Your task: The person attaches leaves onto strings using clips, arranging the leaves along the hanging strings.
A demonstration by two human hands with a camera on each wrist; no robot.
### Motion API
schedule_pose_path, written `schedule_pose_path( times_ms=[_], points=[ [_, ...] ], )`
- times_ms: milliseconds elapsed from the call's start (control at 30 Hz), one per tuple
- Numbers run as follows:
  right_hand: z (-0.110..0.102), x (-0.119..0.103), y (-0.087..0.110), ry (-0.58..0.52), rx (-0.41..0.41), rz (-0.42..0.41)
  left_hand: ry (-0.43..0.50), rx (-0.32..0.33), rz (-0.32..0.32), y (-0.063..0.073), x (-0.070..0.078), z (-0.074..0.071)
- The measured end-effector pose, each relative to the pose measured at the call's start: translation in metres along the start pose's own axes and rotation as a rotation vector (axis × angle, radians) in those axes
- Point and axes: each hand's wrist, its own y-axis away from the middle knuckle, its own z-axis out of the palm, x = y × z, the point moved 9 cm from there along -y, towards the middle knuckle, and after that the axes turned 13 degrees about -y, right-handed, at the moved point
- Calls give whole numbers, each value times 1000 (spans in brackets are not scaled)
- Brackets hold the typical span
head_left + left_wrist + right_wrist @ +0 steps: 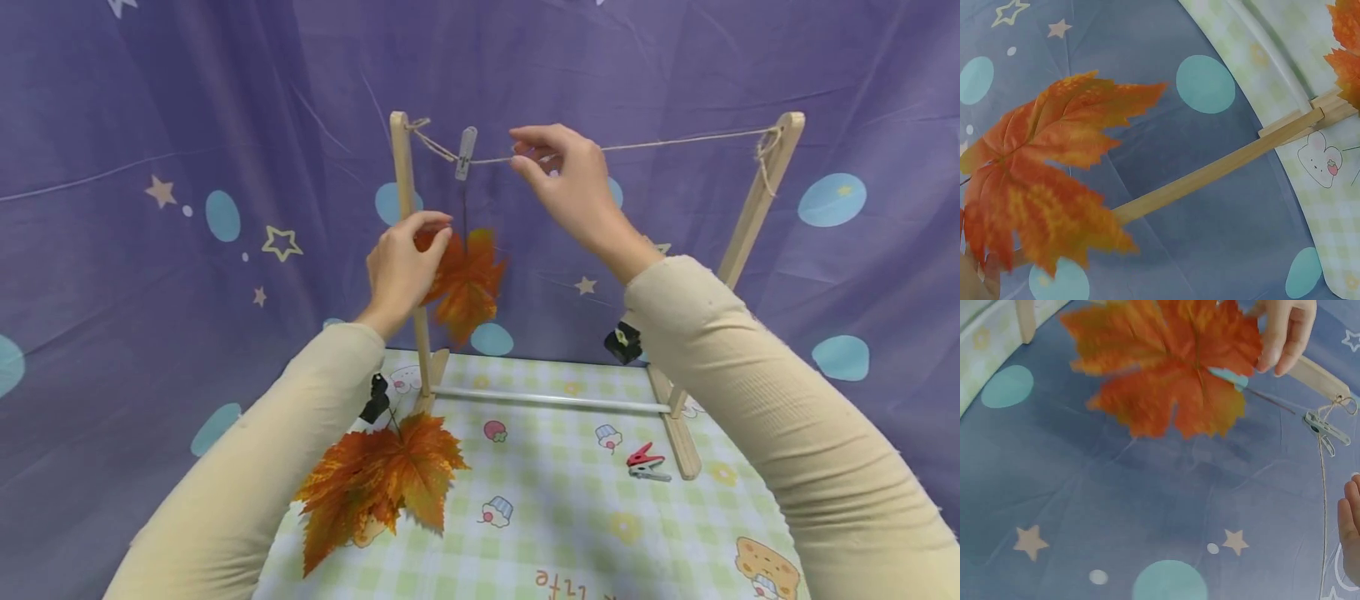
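Note:
An orange maple leaf (471, 287) hangs by its thin stem beneath a grey clothespin (466, 154) clipped on a twine line (667, 143). My left hand (405, 262) is beside the leaf's left edge, thumb and index finger a little apart; in the left wrist view the leaf (1041, 169) partly covers its fingers. Right of the clothespin, my right hand (573, 179) is raised at the twine with relaxed, parted fingers and nothing between them. The right wrist view shows the clothespin (1325, 430) near the right fingers (1349, 519), apart from them.
Wooden posts (757, 204) hold the twine, joined low by a white rod (555, 400). More maple leaves (390, 475) lie on the checked tablecloth (570, 500) at left. A red clothespin (643, 455) and a grey one (649, 473) lie near the right foot. A purple curtain (225, 125) hangs behind.

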Motion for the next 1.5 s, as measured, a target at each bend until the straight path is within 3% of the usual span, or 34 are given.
schedule_pose_path(
  times_ms=[233,633,1067,1300,1500],
  points=[
    [-14,11,41,-61,-13,0,47,43,-17,4,-5,-12],
    [-33,36,108,-86,-63,80,90,60,-2,29,-12,-29],
    [-40,55,160,-43,-106,157,155,-43,47,70,-25,-26],
    [-42,64,182,-37,-116,181,168,-68,0,86,-46,-29],
    [-43,73,199,-34,-120,205,187,-146,-59,101,-62,-23]
  ],
)
